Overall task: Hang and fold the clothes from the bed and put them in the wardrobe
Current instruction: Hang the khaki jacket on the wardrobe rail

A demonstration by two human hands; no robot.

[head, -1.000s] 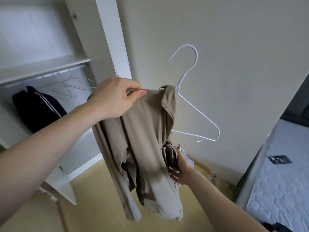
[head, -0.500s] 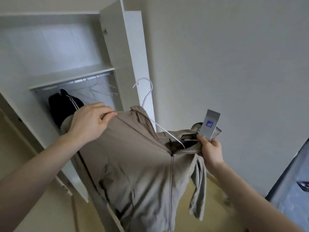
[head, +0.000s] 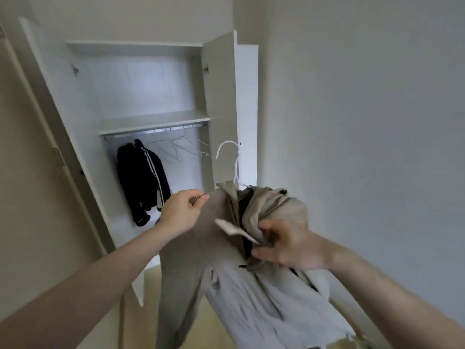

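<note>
The beige jacket now hangs more squarely in front of the open wardrobe than a second ago, its left shoulder already over the white hanger. The left hand pinches that shoulder's fabric; the right hand, which has come up from the hem, has its grip bunched round the collar and a white tag. The right shoulder seems not yet seated, so hanging beside the dark jacket on the rail must wait
</note>
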